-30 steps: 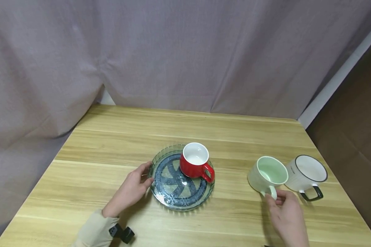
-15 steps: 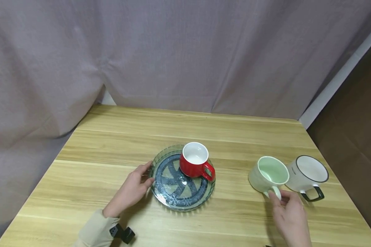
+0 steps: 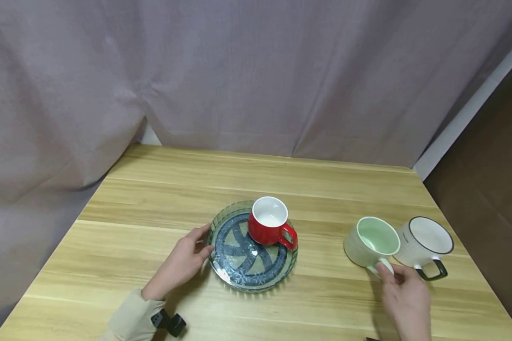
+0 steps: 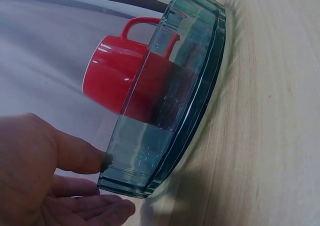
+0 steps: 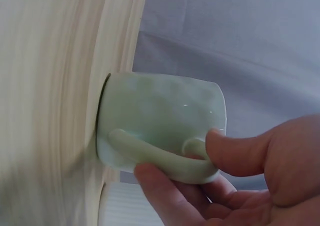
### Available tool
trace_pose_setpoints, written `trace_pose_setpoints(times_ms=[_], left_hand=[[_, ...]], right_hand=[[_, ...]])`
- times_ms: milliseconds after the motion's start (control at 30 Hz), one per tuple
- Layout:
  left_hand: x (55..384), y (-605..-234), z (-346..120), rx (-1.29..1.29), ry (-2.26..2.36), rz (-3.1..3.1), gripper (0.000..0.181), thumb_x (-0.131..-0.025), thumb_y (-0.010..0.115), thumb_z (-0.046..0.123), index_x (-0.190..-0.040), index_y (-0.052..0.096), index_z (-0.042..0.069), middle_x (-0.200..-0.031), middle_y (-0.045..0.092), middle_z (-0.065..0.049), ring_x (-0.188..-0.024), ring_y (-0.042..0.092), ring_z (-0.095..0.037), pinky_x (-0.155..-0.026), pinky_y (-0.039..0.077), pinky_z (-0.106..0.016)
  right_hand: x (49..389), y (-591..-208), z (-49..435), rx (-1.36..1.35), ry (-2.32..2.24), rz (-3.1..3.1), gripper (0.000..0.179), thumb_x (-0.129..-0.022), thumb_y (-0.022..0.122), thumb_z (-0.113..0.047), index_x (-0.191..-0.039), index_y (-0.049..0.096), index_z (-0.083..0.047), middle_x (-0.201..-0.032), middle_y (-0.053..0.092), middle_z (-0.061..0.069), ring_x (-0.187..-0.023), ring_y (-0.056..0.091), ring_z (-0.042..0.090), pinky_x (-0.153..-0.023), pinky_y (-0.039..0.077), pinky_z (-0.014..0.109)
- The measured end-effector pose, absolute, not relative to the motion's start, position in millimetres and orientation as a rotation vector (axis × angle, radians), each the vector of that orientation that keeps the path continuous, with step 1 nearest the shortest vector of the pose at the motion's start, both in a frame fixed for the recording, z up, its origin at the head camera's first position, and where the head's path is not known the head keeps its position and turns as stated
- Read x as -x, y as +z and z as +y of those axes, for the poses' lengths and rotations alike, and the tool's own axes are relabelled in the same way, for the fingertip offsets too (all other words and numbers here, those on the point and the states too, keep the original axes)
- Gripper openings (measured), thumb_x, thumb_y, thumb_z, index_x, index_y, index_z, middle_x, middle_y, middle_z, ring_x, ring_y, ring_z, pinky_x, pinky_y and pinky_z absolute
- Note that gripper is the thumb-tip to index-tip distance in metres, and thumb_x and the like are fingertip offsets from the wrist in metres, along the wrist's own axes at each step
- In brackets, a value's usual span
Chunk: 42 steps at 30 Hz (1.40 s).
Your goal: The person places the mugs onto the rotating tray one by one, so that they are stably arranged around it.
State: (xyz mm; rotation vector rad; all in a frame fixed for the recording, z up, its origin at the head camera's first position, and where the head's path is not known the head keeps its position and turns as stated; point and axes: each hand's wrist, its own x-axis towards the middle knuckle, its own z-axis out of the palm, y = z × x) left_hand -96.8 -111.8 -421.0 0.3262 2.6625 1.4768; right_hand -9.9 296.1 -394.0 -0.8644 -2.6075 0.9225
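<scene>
On a round glass dish (image 3: 253, 280) with a blue patterned base stands a red mug (image 3: 266, 233), upright, white inside, its handle toward the right. My left hand (image 3: 181, 258) holds the dish's left edge, thumb and fingers at the rim, as the left wrist view also shows with the glass wall (image 4: 137, 146). Further right, my right hand (image 3: 406, 296) pinches the handle of a pale green mug (image 3: 360, 246) between thumb and fingers. In the right wrist view this green mug (image 5: 160, 106) appears to stand with its base on the table.
Close to the green mug's right side stands a white mug (image 3: 414, 244) with a dark rim and black handle. The wooden table (image 3: 175, 189) runs back to a grey curtain (image 3: 239, 76). A brown panel (image 3: 486, 199) borders the right side.
The right hand has shifted slightly right, and the green mug's handle has swung a little to the right with it. Left hand, dish and red mug look unchanged.
</scene>
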Motion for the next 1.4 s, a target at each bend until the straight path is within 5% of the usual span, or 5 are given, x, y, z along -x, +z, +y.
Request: trace_pose_setpoints(times_ms=[200, 800, 1400], left_hand=[[97, -421, -111, -0.316, 1.475, 2.645, 0.057, -0.09, 0.064, 0.002, -0.14, 0.041, -0.008, -0.13, 0.056, -0.026, -0.119, 0.055, -0.037, -0.104, 0.043, -0.048], [97, -424, -112, -0.335, 1.47, 2.637, 0.058, -0.09, 0.063, 0.003, -0.141, 0.039, -0.009, -0.131, 0.055, -0.026, -0.12, 0.055, -0.037, -0.105, 0.041, -0.048], [94, -421, -112, -0.307, 1.49, 2.624, 0.058, -0.09, 0.064, 0.003, -0.142, 0.04, -0.007, -0.132, 0.055, -0.026, -0.121, 0.054, -0.038, -0.105, 0.041, -0.048]], right_hand=[[11, -396, 300, 0.903, 0.918, -2.56, 0.043, -0.097, 0.058, -0.031, -0.115, 0.061, 0.008, -0.094, 0.064, 0.023, -0.08, 0.055, 0.024, -0.053, 0.037, 0.018], [11, -396, 306, 0.955, 0.912, -2.52, 0.036, -0.094, 0.062, -0.028, -0.11, 0.065, 0.004, -0.09, 0.069, 0.018, -0.062, 0.044, -0.007, -0.054, 0.037, 0.018], [11, -394, 304, 0.946, 1.022, -2.483, 0.034, -0.095, 0.062, -0.027, -0.113, 0.064, 0.002, -0.085, 0.071, 0.009, -0.061, 0.049, -0.01, -0.053, 0.04, 0.017]])
